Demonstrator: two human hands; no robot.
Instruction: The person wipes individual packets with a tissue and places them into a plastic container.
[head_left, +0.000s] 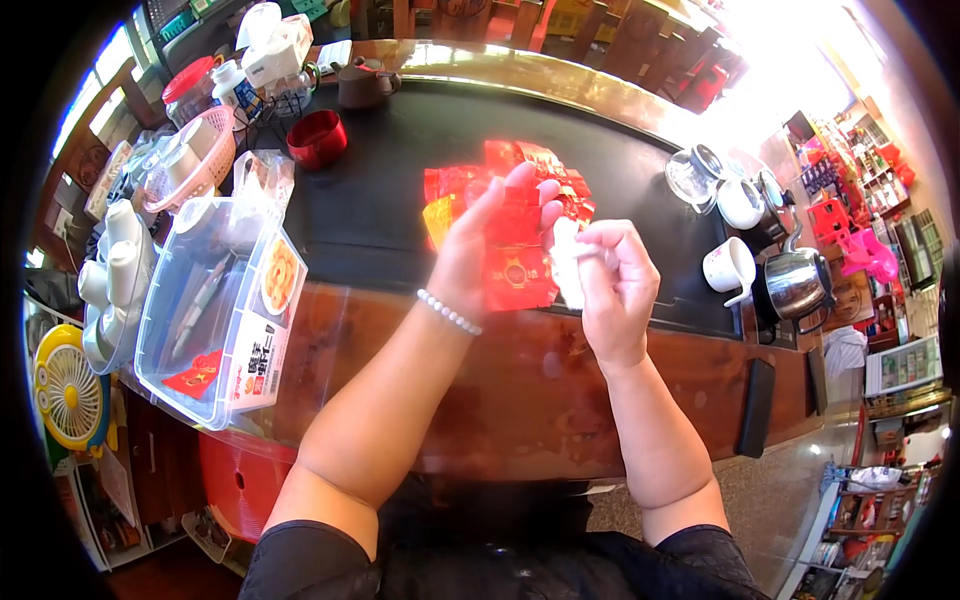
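My left hand (464,245), with a beaded bracelet at the wrist, holds a red packet (517,275) with gold print. Its thumb is in front and its fingertips show past the packet's far side. My right hand (618,290) is closed in a pinch on a white piece (568,268) just right of the packet; glare hides whether it is paper or a small bag. Beyond both hands, more red packets (530,155) lie in a pile on the dark tabletop. A yellow-orange piece (437,218) shows at the pile's left edge.
On the left stand a clear plastic box (215,408) with a red packet inside, stacked white cups (124,255) and a pink basket (213,165). A red bowl (317,138) and brown teapot (364,84) are farther back. A white mug (728,265) and steel kettle (798,283) stand right.
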